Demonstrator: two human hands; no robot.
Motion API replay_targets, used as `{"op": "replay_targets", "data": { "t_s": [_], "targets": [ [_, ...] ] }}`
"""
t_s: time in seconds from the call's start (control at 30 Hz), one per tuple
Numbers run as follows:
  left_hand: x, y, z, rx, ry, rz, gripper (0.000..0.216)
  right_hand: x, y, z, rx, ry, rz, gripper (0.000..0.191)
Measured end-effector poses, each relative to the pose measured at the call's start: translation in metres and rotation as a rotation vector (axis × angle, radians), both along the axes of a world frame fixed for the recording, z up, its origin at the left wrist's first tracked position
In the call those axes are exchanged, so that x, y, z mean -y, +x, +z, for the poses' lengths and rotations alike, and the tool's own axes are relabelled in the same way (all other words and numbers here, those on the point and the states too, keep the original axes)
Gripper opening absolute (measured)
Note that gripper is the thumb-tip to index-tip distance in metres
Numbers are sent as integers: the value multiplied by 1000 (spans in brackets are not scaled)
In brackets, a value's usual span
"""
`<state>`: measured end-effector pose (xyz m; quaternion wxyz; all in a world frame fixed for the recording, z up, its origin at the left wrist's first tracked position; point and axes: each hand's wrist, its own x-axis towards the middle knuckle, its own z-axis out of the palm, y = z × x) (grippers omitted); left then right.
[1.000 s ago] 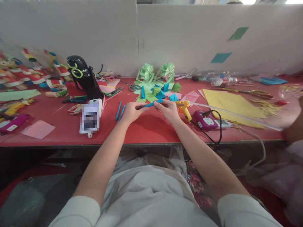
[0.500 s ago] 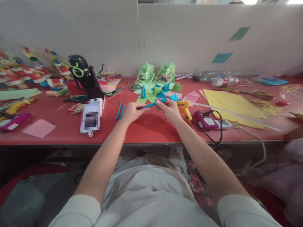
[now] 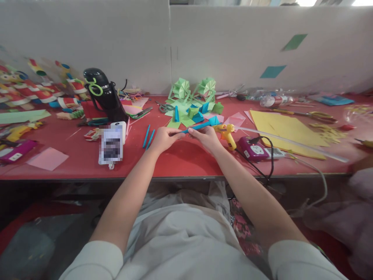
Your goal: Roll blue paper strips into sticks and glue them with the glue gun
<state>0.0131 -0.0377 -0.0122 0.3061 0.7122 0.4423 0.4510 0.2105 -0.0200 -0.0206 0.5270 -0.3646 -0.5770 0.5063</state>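
Table (image 3: 180, 159): red, littered with paper.
Left hand (image 3: 164, 139), right hand (image 3: 208, 138): near each other at mid-table, both pinched on the roll.
Glue gun (image 3: 227, 134): just beside right hand.
Roll (image 3: 201, 125): blue, axis left-right, right end tilted away beyond right fingers.

We saw soft, even light from overhead, with blown-out strips at the far top right. The red table (image 3: 72, 163) was bright; below its near edge lay deep shadow. The lens bowed the far wall (image 3: 233, 46) and stretched the corners. Our left hand (image 3: 164, 138), right hand (image 3: 208, 137) and the blue stick (image 3: 198, 126) were sharp; the right edge was smeared, and a label (image 3: 111, 146) was pixelated.
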Motion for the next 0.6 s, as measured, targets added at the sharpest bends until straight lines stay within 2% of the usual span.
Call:
{"op": "replay_targets", "data": {
  "t_s": [0.13, 0.33, 0.6],
  "targets": [
    [-1, 0, -2, 55, 2, -19, 32, 0, -1, 1, -35, -10, -16, 44],
    [-1, -1, 0, 39, -38, -31, 26, 0, 0, 3, -40, -15, -56, 45],
    [-1, -2, -2, 32, 31, -27, 27, 0, 1, 2, -91, -24, -42, 43]
  ]
}}
